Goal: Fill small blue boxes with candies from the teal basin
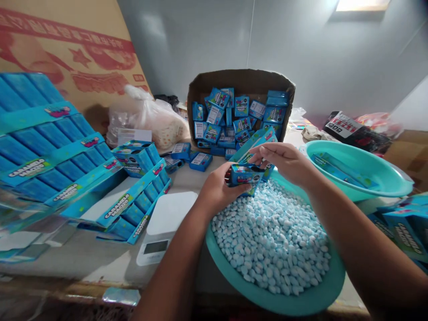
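Note:
My left hand (219, 187) is wrapped round a small blue candy box (245, 174), holding it over the near tub. Just above the box's top, my right hand (284, 162) has its fingers bent and drawn together; whatever they hold, if anything, is hidden. Below both hands is a turquoise tub (274, 301) filled with pale blue and white candies (277, 240). Behind the hands, a blue printed strip of card (252, 142) leans up at a slant, partly covered by the right hand.
A white scale (172, 214) sits left of the tub. Blue display trays (117, 209) of boxes stand further left. At the back, a carton (287, 84) holds many blue boxes. A second turquoise tub (397, 180) with blue packaging inside stands right. Loose boxes (200, 161) lie near the carton.

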Demonstrator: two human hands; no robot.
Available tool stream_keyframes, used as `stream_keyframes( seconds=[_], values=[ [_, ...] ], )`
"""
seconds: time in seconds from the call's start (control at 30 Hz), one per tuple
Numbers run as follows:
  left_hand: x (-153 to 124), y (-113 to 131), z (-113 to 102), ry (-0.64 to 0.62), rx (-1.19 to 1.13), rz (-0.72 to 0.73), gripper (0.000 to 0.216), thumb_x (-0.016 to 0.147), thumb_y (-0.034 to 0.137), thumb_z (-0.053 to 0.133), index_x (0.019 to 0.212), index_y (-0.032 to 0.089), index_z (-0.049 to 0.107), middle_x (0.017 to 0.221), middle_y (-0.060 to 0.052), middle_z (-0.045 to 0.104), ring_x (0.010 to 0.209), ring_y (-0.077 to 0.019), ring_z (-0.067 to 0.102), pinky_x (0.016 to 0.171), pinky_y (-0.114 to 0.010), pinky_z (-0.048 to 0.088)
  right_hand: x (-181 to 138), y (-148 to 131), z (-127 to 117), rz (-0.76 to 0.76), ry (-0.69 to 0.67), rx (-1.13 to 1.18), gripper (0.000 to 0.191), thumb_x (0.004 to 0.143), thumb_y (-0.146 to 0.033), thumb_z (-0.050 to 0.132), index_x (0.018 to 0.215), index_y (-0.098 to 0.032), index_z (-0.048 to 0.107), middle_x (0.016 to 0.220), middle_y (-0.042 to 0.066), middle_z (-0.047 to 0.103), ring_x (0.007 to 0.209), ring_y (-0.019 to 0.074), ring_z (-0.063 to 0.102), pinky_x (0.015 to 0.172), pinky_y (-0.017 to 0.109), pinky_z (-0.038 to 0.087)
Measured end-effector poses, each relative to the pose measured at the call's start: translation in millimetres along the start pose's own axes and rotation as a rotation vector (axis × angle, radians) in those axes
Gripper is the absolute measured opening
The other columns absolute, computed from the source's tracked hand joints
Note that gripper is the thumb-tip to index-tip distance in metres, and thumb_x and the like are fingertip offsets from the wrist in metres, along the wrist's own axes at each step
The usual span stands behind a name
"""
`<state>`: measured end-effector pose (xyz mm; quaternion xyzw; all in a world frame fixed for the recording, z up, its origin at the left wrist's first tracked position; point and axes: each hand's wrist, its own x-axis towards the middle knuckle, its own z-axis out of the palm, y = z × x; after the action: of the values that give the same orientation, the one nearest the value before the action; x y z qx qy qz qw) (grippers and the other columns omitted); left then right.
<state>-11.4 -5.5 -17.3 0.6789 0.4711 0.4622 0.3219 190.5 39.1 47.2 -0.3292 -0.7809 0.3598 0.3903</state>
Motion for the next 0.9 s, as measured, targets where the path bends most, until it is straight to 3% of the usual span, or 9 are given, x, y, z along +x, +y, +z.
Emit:
stream_keyframes(
  seconds=[0.17, 0.4, 0.53, 0.67, 0.77, 0.9],
  values=[
    [0.0, 0.2, -1.1, 0.003, 0.023, 0.035, 0.049, 0.072, 0.041, 0.083, 0.113, 0.022, 0.063, 0.1, -0.003, 0.074, 0.091, -0.0218, 0.07, 0.079, -0.032, 0.055, -2.2, -2.1, -1.1, -0.025, -0.033, 0.02, 0.041, 0.095, -0.053, 0.057, 0.11, -0.018, 0.071, 0.094, 0.007, 0.076, 0.083, 0.0159, 0.068, 0.082, 0.034, 0.055],
    [0.7, -0.8, 0.5, 0.016, 0.004, 0.023, 0.052, 0.07, 0.04, 0.085, 0.114, 0.022, 0.063, 0.1, -0.004, 0.074, 0.088, -0.0207, 0.07, 0.076, -0.03, 0.056, -1.2, -8.3, 2.2, 0.045, -0.031, 0.123, 0.032, 0.091, -0.051, 0.061, 0.094, -0.021, 0.072, 0.097, 0.007, 0.074, 0.098, 0.0215, 0.07, 0.091, 0.039, 0.055],
    [-1.5, 0.1, 2.2, 0.048, -0.041, 0.05, 0.053, 0.068, 0.037, 0.087, 0.113, 0.02, 0.064, 0.1, -0.003, 0.073, 0.087, -0.019, 0.07, 0.077, -0.028, 0.056, 2.5, -5.7, 1.3, 0.021, 0.116, 0.212, 0.02, 0.088, -0.036, 0.062, 0.087, -0.018, 0.072, 0.099, 0.009, 0.073, 0.097, 0.0204, 0.069, 0.095, 0.04, 0.053],
    [-3.7, 5.2, 4.8, 0.178, -0.03, 0.064, 0.056, 0.071, 0.043, 0.085, 0.117, 0.021, 0.062, 0.106, -0.005, 0.072, 0.093, -0.0195, 0.07, 0.082, -0.03, 0.056, 7.8, 7.6, 2.8, 0.173, 0.204, 0.175, 0.017, 0.086, -0.032, 0.063, 0.085, -0.017, 0.071, 0.097, 0.013, 0.073, 0.092, 0.0202, 0.069, 0.093, 0.043, 0.052],
    [-5.6, 11.0, -2.6, 0.355, 0.008, 0.077, 0.052, 0.076, 0.043, 0.081, 0.118, 0.022, 0.059, 0.11, -0.005, 0.071, 0.099, -0.02, 0.069, 0.088, -0.033, 0.056, 9.6, 17.8, 7.3, 0.282, 0.129, 0.175, 0.022, 0.086, -0.04, 0.065, 0.088, -0.019, 0.071, 0.094, 0.015, 0.073, 0.089, 0.0223, 0.07, 0.091, 0.044, 0.053],
    [-23.5, 14.2, -41.9, 0.462, 0.05, 0.131, 0.044, 0.079, 0.039, 0.079, 0.114, 0.023, 0.057, 0.109, -0.004, 0.07, 0.101, -0.021, 0.069, 0.093, -0.036, 0.056, 6.7, 22.2, 10.8, 0.296, -0.211, -0.086, 0.041, 0.086, -0.06, 0.062, 0.099, -0.024, 0.074, 0.112, 0.014, 0.073, 0.104, 0.0272, 0.068, 0.094, 0.043, 0.052]
  ],
)
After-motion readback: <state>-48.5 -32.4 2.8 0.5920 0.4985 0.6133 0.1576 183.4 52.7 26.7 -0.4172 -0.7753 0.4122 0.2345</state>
